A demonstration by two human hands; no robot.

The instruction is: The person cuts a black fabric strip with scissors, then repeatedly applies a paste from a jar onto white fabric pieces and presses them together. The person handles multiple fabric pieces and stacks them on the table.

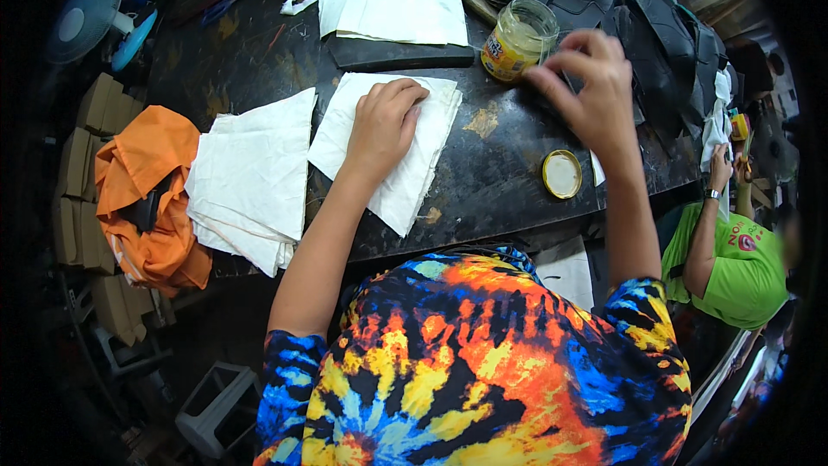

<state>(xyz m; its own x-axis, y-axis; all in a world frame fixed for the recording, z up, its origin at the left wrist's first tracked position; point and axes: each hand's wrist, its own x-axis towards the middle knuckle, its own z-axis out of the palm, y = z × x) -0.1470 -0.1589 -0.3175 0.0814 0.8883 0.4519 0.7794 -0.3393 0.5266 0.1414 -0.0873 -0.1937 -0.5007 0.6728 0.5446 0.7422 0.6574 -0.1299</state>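
Note:
My left hand (386, 125) rests palm down on a stack of white cloth pieces (421, 160), its fingers lying bent over the top piece. My right hand (591, 91) is raised just right of an open glass jar (520, 41) with a yellow label. Thumb and fingers are apart and slightly blurred, with nothing visible between them. Pale stuff coats the inside of the jar. Its round lid (562, 174) lies upturned near the table edge, below that hand. Another fanned stack of white cloth (250, 173) sits left of my left forearm.
More white cloth (401, 4) lies on a dark slab (401, 53) at the back of the black table (500, 177). Black pieces (655, 43) pile up at the right. Orange fabric (151, 155) bunches at the left edge, near a fan (86, 13). A person in green (733, 259) works at right.

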